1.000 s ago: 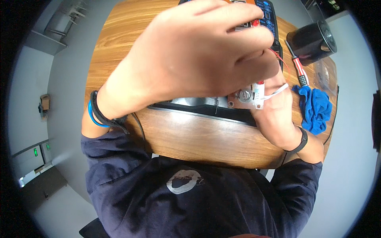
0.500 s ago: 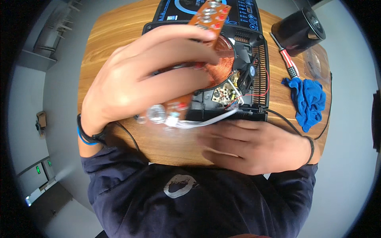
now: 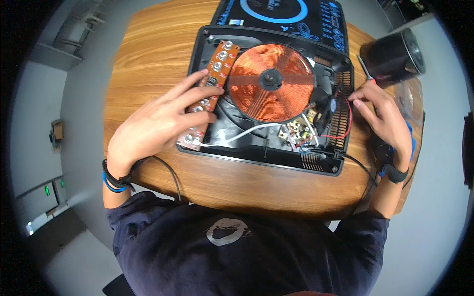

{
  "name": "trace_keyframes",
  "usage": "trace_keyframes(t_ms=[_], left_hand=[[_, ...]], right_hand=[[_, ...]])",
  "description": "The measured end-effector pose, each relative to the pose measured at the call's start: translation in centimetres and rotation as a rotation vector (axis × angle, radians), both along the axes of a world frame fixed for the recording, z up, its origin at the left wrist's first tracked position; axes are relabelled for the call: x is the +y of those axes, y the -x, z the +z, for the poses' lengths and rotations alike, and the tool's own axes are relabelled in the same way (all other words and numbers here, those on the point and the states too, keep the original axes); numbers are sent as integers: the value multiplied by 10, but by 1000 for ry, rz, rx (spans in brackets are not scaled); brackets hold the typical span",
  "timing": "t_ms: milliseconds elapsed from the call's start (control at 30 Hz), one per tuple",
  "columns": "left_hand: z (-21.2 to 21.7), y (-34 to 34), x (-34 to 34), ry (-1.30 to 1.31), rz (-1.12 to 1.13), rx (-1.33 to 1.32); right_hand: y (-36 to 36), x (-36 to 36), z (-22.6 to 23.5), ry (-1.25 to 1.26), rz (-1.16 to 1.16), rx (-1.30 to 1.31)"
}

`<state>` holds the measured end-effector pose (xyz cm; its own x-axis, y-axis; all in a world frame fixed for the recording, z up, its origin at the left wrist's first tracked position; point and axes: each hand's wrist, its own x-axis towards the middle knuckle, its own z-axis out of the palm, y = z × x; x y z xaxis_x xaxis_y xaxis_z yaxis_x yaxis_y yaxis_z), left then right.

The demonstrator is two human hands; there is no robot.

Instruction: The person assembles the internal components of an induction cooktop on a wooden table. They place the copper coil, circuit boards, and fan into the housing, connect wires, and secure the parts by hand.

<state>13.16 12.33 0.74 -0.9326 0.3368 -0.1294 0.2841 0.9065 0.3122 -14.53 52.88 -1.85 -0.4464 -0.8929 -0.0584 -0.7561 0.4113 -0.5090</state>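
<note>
My left hand [image 3: 153, 116] grips a narrow orange circuit board [image 3: 220, 67] with round metal parts and red pieces along it. The board lies along the left side of an open black induction cooker housing [image 3: 269, 157]. Inside the housing are a flat copper coil [image 3: 271, 103], a small board with components [image 3: 296, 132] and a black fan [image 3: 332, 106]. White wires [image 3: 242, 133] run from the orange board toward the small one. At the housing's right edge, my right hand [image 3: 382, 111] has thumb and forefinger close together by a red wire [image 3: 349, 121]. What they pinch, if anything, is hidden.
The cooker's black glass top [image 3: 308, 29] lies beyond the housing. A black cylindrical container [image 3: 390, 56] stands at the far right, a screwdriver [image 3: 372, 80] partly covered beside it. A blue cloth [image 3: 411, 135] and clear plastic [image 3: 407, 98] are near my right arm.
My left hand has lowered the orange circuit board from above the coil to the housing's left side. My right hand has gone from the near table edge to the housing's right edge.
</note>
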Motion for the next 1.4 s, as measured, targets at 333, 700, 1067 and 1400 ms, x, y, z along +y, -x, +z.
trace_keyframes(t_ms=[333,700,1067,1400], left_hand=[[9,0,-4,-36,-12,-92],[-5,39,-74,-82,-72,-81],[-40,41,-83,-259,-60,331],[-33,46,-106,-415,-101,-122]], right_hand=[[-20,-19,19,-118,-144,76],[-43,-93,44,-63,173,37],[-34,-245,19,181,752,273],[-62,-284,1,175,955,412]])
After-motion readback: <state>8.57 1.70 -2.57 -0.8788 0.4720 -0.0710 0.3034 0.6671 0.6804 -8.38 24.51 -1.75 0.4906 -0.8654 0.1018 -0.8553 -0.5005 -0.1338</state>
